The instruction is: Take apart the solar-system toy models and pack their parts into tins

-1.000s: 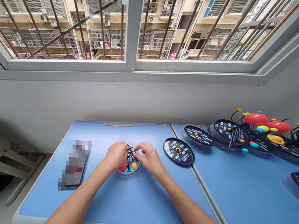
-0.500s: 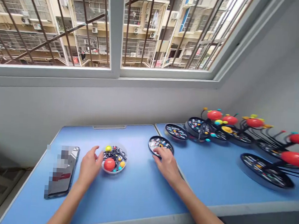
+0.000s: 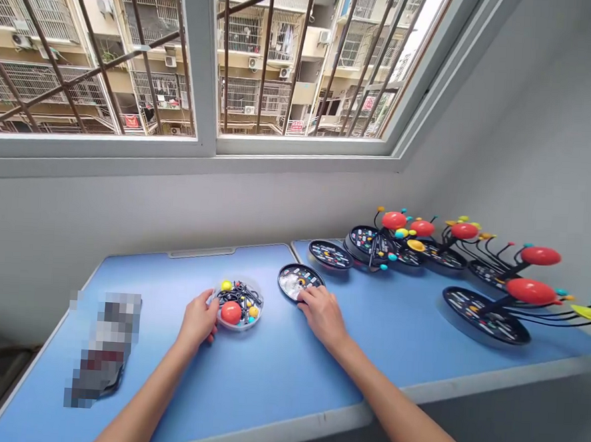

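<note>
My left hand (image 3: 198, 320) is curled against the 8 o'clock rim of a clear round tray (image 3: 236, 328), fingers touching it; whether it grips, I cannot tell. The tray holds a red ball (image 3: 230, 312), a yellow ball (image 3: 226, 285) and black rods (image 3: 238, 294). My right hand (image 3: 322, 314) lies open on a black round disc (image 3: 296, 280), just off the tray's 2 o'clock. Solar-system models (image 3: 484, 316) stand at the disc's 3 o'clock on the blue table (image 3: 245, 391); a blurred phone (image 3: 102, 349) lies at the tray's 8 o'clock.
</note>
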Available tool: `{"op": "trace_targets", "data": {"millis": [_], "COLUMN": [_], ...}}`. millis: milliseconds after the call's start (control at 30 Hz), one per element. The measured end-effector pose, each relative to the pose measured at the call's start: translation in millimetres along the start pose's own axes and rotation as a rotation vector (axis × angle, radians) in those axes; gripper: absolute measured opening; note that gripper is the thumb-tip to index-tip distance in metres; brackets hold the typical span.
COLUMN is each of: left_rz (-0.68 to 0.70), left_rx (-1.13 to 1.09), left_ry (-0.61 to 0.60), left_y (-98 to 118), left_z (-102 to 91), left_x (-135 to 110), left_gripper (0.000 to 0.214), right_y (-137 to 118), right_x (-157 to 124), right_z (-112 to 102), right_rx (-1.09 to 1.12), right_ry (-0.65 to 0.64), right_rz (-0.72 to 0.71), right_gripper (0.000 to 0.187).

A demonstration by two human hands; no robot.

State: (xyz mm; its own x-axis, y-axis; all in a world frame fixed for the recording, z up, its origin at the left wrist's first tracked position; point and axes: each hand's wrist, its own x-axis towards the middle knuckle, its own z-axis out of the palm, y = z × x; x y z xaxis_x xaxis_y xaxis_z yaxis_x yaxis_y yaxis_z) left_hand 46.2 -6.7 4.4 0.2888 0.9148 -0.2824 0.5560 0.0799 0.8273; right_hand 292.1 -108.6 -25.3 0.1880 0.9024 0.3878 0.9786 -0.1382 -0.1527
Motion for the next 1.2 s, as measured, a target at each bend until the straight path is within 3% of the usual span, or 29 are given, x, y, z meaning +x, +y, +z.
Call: {"op": "trace_targets", "data": {"millis": [400, 567, 667, 733, 833, 967, 1000, 1033, 1100, 1200], "left_rz": [0.045, 0.097, 0.240, 0.351, 0.405, 0.458, 0.477, 0.479, 0.497, 0.569], "left_rx": [0.098, 0.234, 0.357, 0.436, 0.464, 0.238, 0.145, 0.059, -0.069, -0.139], "left_ry": [0.022, 0.174, 0.269, 0.216, 0.041, 0.016, 0.019, 0.008, -0.047, -0.094], "left_y": [-5.8, -18.9, -22.0, -19.9, -11.6, 2.1, 4.4, 5.9, 6.0, 0.4], "left_z": [-3.6, -19.7, -27.5, -29.1, -28.0, -27.4, -27.3, -27.0, -25.8, -25.1], "left_x": [-1.0, -11.5, -20.1, -22.7, -23.2, -36.3, -43.5, -51.6, -68.1, -85.3], "left_gripper": [0.044, 0.044, 0.051, 0.051, 0.032, 0.027, 0.030, 0.030, 0.028, 0.032], "right_y": [-7.3, -25.8, -32.4, -32.7, -33.2, -58.4, -70.7, -84.4, -112.5, -143.3], "right_x": [-2.9, -7.3, -8.5, -8.9, -10.2, -17.7, -20.6, -23.6, -29.3, -34.9], "right_z": [2.6, 4.2, 10.0, 14.8, 14.6, -10.3, -19.1, -27.4, -40.1, -45.9], "right_rx": [0.089, 0.120, 0.134, 0.147, 0.210, 0.520, 0.668, 0.864, 1.349, 1.730], "right_ry": [0.101, 0.163, 0.147, 0.110, 0.061, 0.115, 0.074, -0.046, -0.369, -0.587], "right_rz": [-0.017, -0.094, -0.117, -0.110, -0.069, 0.105, 0.179, 0.253, 0.272, 0.256], "right_gripper": [0.014, 0.014, 0.016, 0.016, 0.013, 0.023, 0.026, 0.030, 0.046, 0.054]}}
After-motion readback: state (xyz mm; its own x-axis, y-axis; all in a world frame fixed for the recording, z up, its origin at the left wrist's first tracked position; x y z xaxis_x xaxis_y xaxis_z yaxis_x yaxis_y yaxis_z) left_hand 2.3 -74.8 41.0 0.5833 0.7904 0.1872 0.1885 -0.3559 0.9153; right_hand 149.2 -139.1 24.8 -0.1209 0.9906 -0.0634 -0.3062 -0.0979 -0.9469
